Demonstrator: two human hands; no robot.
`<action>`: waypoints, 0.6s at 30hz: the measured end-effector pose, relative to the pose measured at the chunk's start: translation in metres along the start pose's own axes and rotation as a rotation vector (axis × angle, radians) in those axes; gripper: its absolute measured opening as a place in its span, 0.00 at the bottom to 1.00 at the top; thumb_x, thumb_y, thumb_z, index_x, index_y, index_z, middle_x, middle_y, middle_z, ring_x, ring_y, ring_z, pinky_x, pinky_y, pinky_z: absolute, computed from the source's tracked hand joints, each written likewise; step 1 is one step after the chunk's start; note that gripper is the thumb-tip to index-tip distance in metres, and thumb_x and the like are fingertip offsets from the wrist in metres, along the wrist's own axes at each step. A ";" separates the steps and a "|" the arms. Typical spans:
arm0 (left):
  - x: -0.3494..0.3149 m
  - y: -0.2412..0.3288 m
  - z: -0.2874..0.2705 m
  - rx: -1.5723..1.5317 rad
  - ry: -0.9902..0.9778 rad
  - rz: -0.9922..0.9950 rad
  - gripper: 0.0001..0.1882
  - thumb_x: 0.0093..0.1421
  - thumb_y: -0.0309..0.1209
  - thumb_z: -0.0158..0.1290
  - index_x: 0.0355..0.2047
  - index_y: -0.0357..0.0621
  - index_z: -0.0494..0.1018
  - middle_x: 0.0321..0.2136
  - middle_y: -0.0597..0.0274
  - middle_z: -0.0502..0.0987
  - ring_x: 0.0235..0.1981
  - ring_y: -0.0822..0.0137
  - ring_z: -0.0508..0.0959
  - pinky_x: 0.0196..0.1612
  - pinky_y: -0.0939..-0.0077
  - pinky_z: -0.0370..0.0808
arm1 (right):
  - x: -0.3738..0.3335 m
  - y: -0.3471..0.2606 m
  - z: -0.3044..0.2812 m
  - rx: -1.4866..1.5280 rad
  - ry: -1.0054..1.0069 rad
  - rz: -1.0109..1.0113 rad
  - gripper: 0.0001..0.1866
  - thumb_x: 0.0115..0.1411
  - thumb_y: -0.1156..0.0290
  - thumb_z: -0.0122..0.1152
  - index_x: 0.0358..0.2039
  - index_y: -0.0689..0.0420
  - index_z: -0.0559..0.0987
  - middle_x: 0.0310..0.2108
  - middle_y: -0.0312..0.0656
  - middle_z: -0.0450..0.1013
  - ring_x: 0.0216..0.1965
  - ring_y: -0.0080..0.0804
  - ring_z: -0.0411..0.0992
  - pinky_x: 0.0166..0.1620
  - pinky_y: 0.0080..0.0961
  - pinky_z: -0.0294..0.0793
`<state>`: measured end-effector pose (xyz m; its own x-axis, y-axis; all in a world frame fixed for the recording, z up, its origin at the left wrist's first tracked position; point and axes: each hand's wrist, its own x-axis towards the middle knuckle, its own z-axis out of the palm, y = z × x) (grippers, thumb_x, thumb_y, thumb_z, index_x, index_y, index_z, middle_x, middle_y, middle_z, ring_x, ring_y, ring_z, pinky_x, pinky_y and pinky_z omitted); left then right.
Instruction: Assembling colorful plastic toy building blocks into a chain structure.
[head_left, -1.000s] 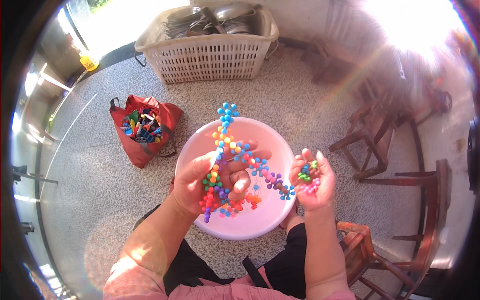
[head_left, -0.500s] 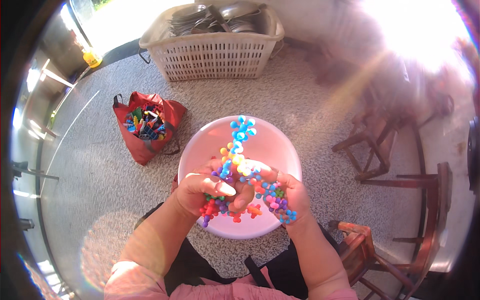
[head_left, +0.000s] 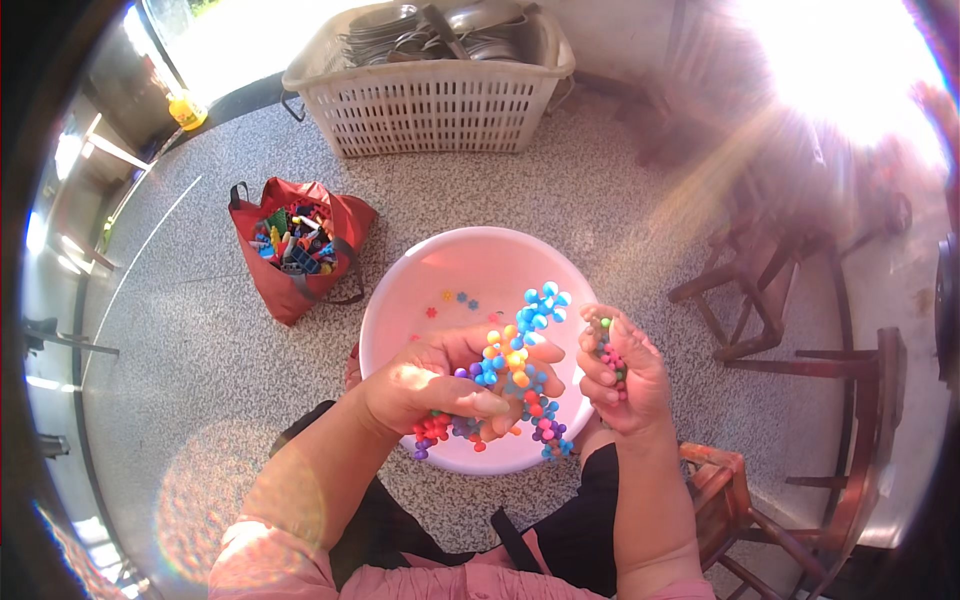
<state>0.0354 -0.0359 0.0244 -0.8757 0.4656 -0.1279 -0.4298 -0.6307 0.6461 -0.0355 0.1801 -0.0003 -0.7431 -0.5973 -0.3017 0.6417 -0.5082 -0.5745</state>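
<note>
Blue, yellow, red and purple plastic chain (head_left: 509, 358), knobbly, branching: we are gripping it with our left hand (head_left: 432, 378) above the pink basin (head_left: 490, 262). Green and pink pieces (head_left: 612, 357): we are clasping them in our curled right hand (head_left: 640, 385) near the basin's right rim.

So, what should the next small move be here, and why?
Probably bring the right hand toward the left hand, offering up one piece: the left holds a branching chain of coloured pieces, while the right, curled, holds green and pink pieces apart from that chain.
</note>
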 end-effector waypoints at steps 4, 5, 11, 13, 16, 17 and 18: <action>0.004 -0.005 0.000 0.070 -0.031 0.006 0.26 0.44 0.25 0.53 0.45 0.28 0.65 0.35 0.47 0.72 0.22 0.66 0.72 0.24 0.76 0.70 | -0.005 -0.003 -0.001 -0.046 -0.044 -0.072 0.13 0.60 0.71 0.48 0.44 0.63 0.70 0.28 0.40 0.68 0.16 0.15 0.57 0.13 0.08 0.54; 0.005 -0.005 0.000 0.114 -0.044 0.001 0.25 0.44 0.25 0.53 0.44 0.29 0.66 0.32 0.49 0.72 0.22 0.66 0.72 0.25 0.77 0.70 | -0.007 -0.004 -0.001 -0.045 -0.041 -0.074 0.13 0.60 0.71 0.48 0.44 0.63 0.70 0.28 0.40 0.68 0.16 0.15 0.57 0.13 0.08 0.54; 0.010 -0.007 0.006 0.273 0.117 -0.040 0.22 0.45 0.22 0.50 0.44 0.32 0.66 0.31 0.54 0.72 0.22 0.68 0.73 0.26 0.77 0.71 | -0.017 -0.005 0.004 -0.113 -0.059 -0.127 0.14 0.58 0.71 0.52 0.43 0.63 0.70 0.26 0.39 0.69 0.14 0.14 0.57 0.14 0.08 0.55; 0.014 -0.010 0.008 0.217 0.141 -0.017 0.23 0.45 0.22 0.50 0.45 0.33 0.66 0.32 0.54 0.72 0.23 0.69 0.73 0.27 0.76 0.71 | -0.021 -0.004 0.003 -0.130 -0.053 -0.200 0.14 0.57 0.72 0.55 0.42 0.63 0.70 0.25 0.40 0.69 0.12 0.14 0.58 0.14 0.09 0.55; 0.018 -0.016 0.006 0.148 0.195 0.006 0.23 0.46 0.21 0.49 0.46 0.34 0.65 0.36 0.52 0.72 0.24 0.69 0.74 0.29 0.76 0.73 | -0.027 -0.005 0.005 -0.159 -0.074 -0.234 0.13 0.56 0.71 0.55 0.41 0.64 0.70 0.26 0.42 0.70 0.11 0.14 0.59 0.13 0.09 0.55; 0.019 -0.017 0.006 0.133 0.223 0.008 0.24 0.47 0.22 0.49 0.47 0.34 0.64 0.38 0.51 0.72 0.25 0.69 0.74 0.30 0.75 0.73 | -0.028 -0.006 0.007 -0.157 -0.073 -0.235 0.13 0.56 0.71 0.55 0.41 0.64 0.70 0.26 0.42 0.70 0.11 0.14 0.59 0.13 0.09 0.55; 0.020 -0.018 0.006 0.133 0.221 0.004 0.24 0.47 0.22 0.49 0.47 0.34 0.64 0.38 0.51 0.72 0.25 0.69 0.74 0.30 0.75 0.73 | -0.030 -0.007 0.009 -0.149 -0.082 -0.226 0.13 0.57 0.71 0.55 0.41 0.64 0.70 0.26 0.42 0.71 0.12 0.14 0.59 0.13 0.09 0.55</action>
<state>0.0269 -0.0121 0.0146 -0.9104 0.3069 -0.2774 -0.4064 -0.5384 0.7382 -0.0157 0.1965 0.0193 -0.8425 -0.5304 -0.0941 0.4220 -0.5413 -0.7273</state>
